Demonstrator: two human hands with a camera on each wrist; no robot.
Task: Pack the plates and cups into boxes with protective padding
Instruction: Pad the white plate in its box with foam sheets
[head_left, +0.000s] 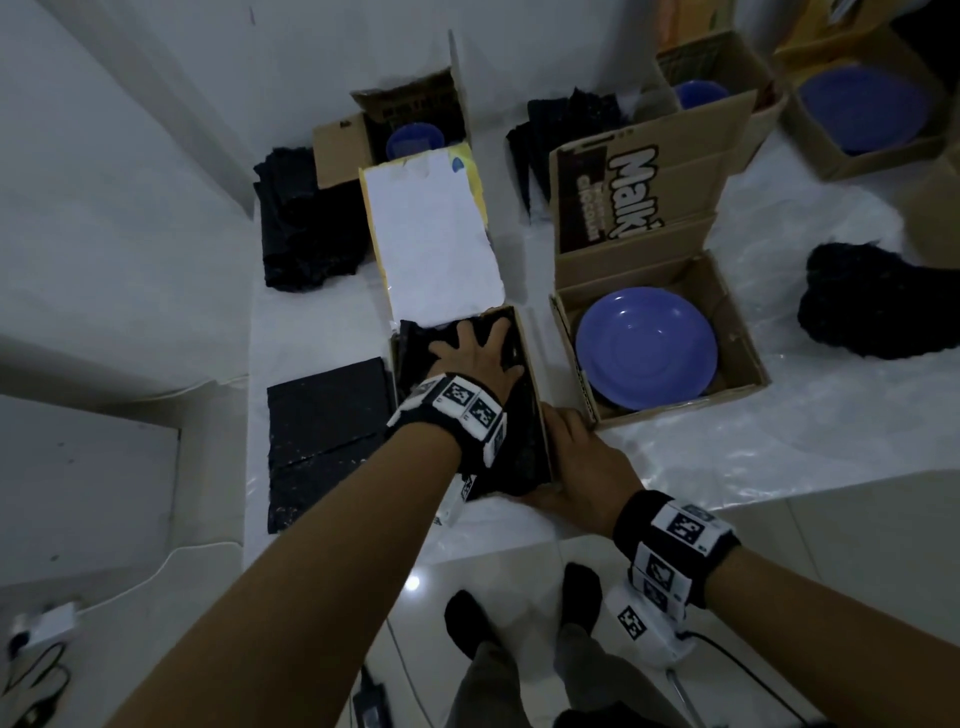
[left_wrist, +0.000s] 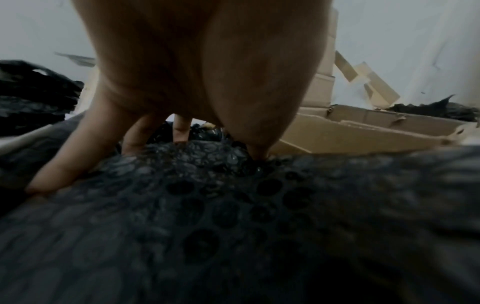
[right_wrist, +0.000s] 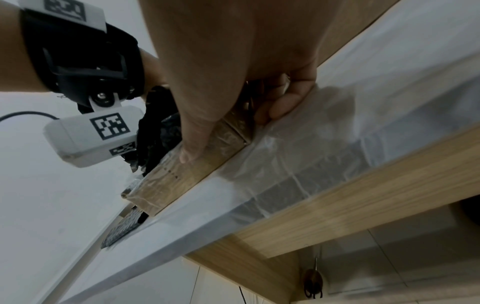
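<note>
padding pressed into the near box, plates waiting in the others

while the left hand (head_left: 475, 358) lies flat with its fingers (left_wrist: 55, 174) spread, pressing black bubble-wrap padding (left_wrist: 233, 205) down into the near brown cardboard box (head_left: 537, 415), the right hand (head_left: 579, 467) steadies that box, its thumb and fingers (right_wrist: 283, 102) curled around the near right corner. the box stands on the plastic-covered white desk (head_left: 727, 441), its white-lined flap (head_left: 436, 234) open toward the wall. whether a plate or cup already lies beneath the padding cannot be told.

the step in hand looks like seating or topping a layer of padding. just right, a second open cardboard box (head_left: 737, 332) holds a round blue plate (head_left: 647, 348) with no padding over it; further blue dishes (head_left: 415, 140) sit in boxes farther back. a flat black padding sheet (head_left: 327, 415) lies on the desk just left of the near box, and more dark padding is piled near the wall.

the next move probably calls for lifting the left hand, taking the flat sheet, and either covering the bare blue plate or closing the white-lined flap.
</note>
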